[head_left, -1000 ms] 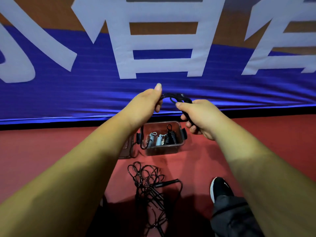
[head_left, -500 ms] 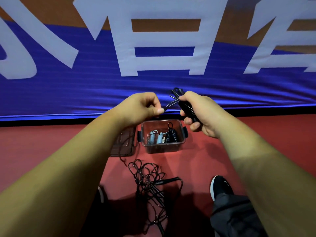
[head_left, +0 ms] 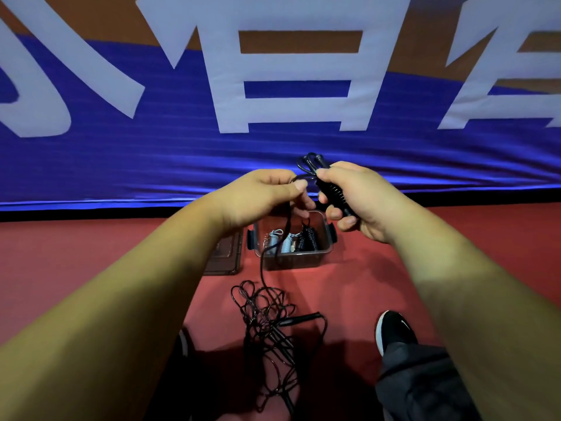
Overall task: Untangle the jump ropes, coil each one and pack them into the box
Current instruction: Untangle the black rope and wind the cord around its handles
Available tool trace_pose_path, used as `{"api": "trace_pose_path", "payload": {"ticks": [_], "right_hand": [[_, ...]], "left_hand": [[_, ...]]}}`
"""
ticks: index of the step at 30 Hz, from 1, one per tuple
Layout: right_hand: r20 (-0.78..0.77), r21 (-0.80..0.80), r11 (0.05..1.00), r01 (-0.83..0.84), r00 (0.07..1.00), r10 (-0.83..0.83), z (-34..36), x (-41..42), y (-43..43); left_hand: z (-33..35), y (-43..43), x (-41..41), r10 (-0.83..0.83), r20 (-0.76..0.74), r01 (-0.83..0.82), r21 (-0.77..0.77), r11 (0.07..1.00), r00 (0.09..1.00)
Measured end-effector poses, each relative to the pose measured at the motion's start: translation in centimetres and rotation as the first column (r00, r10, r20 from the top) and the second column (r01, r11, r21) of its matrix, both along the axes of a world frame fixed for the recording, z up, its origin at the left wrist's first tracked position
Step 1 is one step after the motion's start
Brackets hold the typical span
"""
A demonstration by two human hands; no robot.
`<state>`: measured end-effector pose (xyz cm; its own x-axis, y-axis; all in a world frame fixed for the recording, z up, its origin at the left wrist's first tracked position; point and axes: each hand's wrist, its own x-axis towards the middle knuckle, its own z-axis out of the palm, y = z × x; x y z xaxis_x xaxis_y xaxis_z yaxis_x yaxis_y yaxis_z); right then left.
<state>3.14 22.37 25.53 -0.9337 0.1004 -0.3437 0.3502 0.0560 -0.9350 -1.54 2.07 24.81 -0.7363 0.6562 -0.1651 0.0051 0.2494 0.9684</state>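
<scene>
Since the frame half a second earlier, the left hand (head_left: 261, 197) has closed in on the right hand (head_left: 364, 199) until thumb and knuckles nearly meet; a strand of cord (head_left: 263, 268) now hangs from it toward the floor (head_left: 91, 253).

Right hand: fingers curled round the black ribbed handle (head_left: 332, 196) of a jump rope, held tilted; a few finished loops (head_left: 308, 162) stand above the fist. Left hand: thumb and forefinger pinch the cord just beside those loops.

Handling, as a judgement: the cord is thin, light and limp, likely slick-coated and springy; it will snag on itself rather than break; feed it through a light pinch and keep the firm grip on the rigid handle, where the ribbing gives purchase.

Position: the held cord drops in front of the box (head_left: 291, 262) and joins the tangle (head_left: 267, 326) on the floor, below both hands and well apart from them; another handle (head_left: 300, 319) lies in that tangle. The clear box sits directly under the hands; it holds a black coiled rope (head_left: 306, 240) and a pale coiled rope (head_left: 279, 241); its lid (head_left: 224, 253) lies just beside it, on the left.
</scene>
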Motion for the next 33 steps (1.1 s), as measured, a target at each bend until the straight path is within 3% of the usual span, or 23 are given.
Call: {"api": "trace_pose_path", "payload": {"ticks": [3,5,10,14,23,29,33], "right_hand": [[-0.012,0.012,1.0,0.004,1.0,-0.004,0.1,0.0,0.2],[-0.011,0.0,1.0,0.012,1.0,-0.012,0.2,0.1,0.2],[-0.008,-0.021,0.999,0.051,0.999,-0.051,0.7,0.3,0.4],[0.003,-0.017,0.997,0.08,0.997,-0.08,0.7,0.3,0.8],[-0.022,-0.02,0.998,-0.054,0.998,0.054,-0.1,0.6,0.2],[0.045,-0.105,0.967,-0.231,0.971,0.237,0.2,1.4,-0.8],[0.126,-0.131,0.914,-0.384,0.908,0.399,0.3,1.9,-1.3]], "left_hand": [[-0.2,0.3,0.3,0.004,0.103,-0.015,0.109,0.994,0.995],[0.0,0.3,0.2,-0.001,0.06,-0.006,0.123,0.992,0.998],[0.7,-0.4,0.2,-0.106,-0.037,0.105,-0.01,0.994,0.994],[0.9,-0.8,-0.1,-0.151,0.106,0.153,-0.018,0.988,0.983],[0.4,-0.9,-0.6,-0.073,-0.184,-0.003,-0.381,0.925,0.98],[0.0,-0.6,-1.0,0.046,-0.311,-0.173,-0.392,0.904,0.949],[0.7,-0.8,-0.6,-0.008,-0.327,-0.109,-0.339,0.934,0.945]]}}
